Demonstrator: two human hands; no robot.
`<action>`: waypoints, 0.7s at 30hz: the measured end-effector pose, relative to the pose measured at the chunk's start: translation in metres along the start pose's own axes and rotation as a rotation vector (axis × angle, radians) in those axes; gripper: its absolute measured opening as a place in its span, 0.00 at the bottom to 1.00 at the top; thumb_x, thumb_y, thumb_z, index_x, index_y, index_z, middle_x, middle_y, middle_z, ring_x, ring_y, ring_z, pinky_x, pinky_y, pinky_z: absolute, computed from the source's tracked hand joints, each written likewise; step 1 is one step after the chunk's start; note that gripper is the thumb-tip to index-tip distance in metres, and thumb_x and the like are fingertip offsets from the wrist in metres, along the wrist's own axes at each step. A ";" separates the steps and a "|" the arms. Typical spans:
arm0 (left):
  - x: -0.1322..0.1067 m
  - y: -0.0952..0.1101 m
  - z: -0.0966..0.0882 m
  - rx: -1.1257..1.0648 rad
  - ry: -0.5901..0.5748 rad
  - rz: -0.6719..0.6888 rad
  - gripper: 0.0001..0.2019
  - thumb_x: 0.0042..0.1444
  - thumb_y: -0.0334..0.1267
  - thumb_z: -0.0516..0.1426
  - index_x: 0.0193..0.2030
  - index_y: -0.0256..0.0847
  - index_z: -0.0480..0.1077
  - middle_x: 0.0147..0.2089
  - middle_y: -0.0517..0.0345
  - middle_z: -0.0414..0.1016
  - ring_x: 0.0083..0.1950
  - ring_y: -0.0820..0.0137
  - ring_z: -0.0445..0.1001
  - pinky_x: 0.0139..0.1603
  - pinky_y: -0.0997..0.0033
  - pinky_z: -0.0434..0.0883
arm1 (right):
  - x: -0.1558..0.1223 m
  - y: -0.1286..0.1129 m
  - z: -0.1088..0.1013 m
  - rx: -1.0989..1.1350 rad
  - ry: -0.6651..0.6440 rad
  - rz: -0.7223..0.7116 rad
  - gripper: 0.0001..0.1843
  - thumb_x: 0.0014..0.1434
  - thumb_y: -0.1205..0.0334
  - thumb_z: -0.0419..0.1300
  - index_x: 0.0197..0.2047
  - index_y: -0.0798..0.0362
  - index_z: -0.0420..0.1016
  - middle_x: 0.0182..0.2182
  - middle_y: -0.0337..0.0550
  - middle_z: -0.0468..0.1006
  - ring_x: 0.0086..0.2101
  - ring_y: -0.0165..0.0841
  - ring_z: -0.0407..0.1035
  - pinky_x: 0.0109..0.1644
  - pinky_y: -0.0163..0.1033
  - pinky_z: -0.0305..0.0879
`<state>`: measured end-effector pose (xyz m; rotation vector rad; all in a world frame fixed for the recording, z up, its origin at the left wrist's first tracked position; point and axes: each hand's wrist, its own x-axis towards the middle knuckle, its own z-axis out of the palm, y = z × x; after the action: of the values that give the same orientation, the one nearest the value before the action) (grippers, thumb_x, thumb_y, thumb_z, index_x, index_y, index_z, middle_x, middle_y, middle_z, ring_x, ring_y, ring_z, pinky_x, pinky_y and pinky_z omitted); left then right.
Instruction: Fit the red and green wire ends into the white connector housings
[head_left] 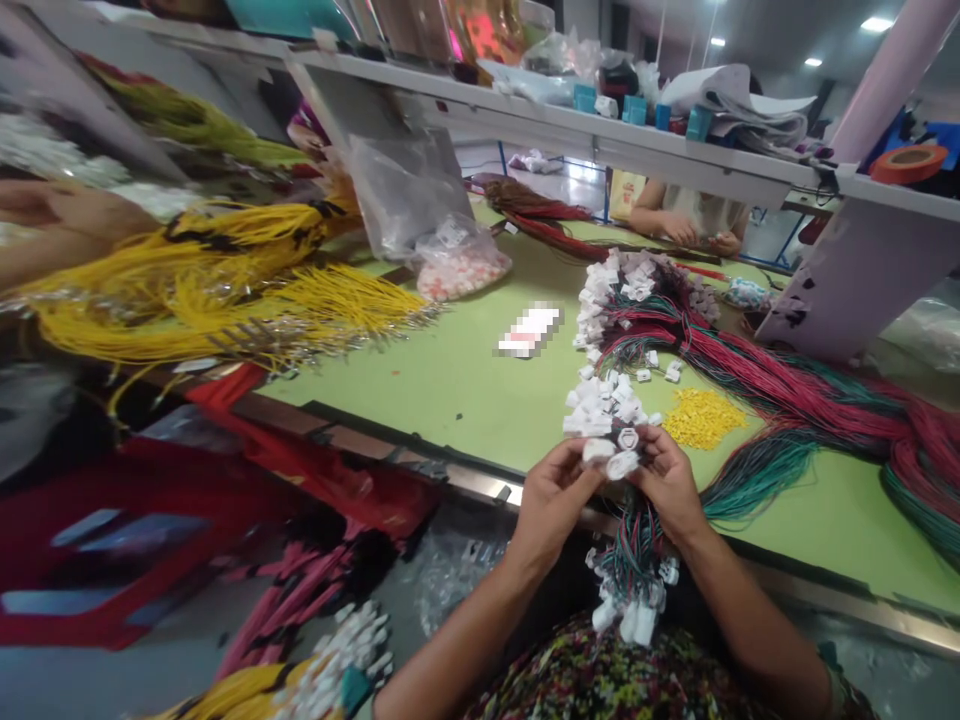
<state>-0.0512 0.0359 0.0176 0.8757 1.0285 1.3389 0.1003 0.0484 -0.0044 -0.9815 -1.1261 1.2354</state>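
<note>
Near the table's front edge, my left hand [556, 492] is closed with its fingers pinching a white connector [598, 452]. My right hand [667, 478] is closed beside it, its fingertips at another white connector [622, 464] on the same wires. Just beyond my fingers lies a cluster of white connectors [600, 405]. Below my hands, a bunch of red, green and black wires [636, 545] hangs toward my lap, with white connectors [637, 622] at its lower end. To the right of my right hand is a pile of small yellow pieces [703, 418].
Bundled red and green wires [795, 385] stretch across the right of the green table [405, 395]. Yellow cables [247, 280] are heaped at left, near another person's arm [67, 225]. A plastic bag [461, 265] sits by the shelf post. Another person [690, 220] sits opposite.
</note>
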 end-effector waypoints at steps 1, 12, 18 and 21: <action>0.000 0.002 0.003 0.025 0.001 0.034 0.14 0.44 0.37 0.72 0.39 0.40 0.81 0.36 0.56 0.84 0.35 0.65 0.80 0.40 0.69 0.75 | 0.000 0.001 0.001 -0.054 -0.017 -0.027 0.25 0.50 0.60 0.71 0.51 0.49 0.73 0.48 0.46 0.83 0.47 0.40 0.77 0.54 0.44 0.73; -0.029 -0.013 0.006 0.365 -0.057 0.578 0.09 0.53 0.29 0.64 0.39 0.46 0.83 0.42 0.51 0.85 0.45 0.59 0.82 0.49 0.59 0.77 | 0.003 0.003 0.001 -0.157 0.109 -0.115 0.06 0.60 0.55 0.62 0.39 0.46 0.75 0.39 0.43 0.80 0.42 0.41 0.76 0.49 0.47 0.73; -0.007 -0.016 0.001 0.123 0.012 0.202 0.13 0.57 0.36 0.63 0.49 0.42 0.76 0.42 0.53 0.83 0.43 0.63 0.81 0.48 0.65 0.75 | -0.004 -0.001 -0.001 -0.140 0.031 -0.090 0.09 0.60 0.51 0.65 0.40 0.46 0.74 0.32 0.41 0.80 0.33 0.40 0.75 0.39 0.46 0.76; -0.007 -0.002 0.008 0.220 -0.018 0.359 0.15 0.52 0.34 0.65 0.48 0.43 0.78 0.46 0.51 0.83 0.49 0.58 0.80 0.54 0.60 0.75 | 0.001 0.004 -0.001 -0.250 -0.023 -0.136 0.17 0.58 0.50 0.69 0.47 0.46 0.76 0.35 0.41 0.81 0.35 0.40 0.77 0.39 0.44 0.77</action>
<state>-0.0428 0.0292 0.0192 1.2820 1.0513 1.5284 0.1003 0.0498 -0.0080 -1.0587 -1.3667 1.0152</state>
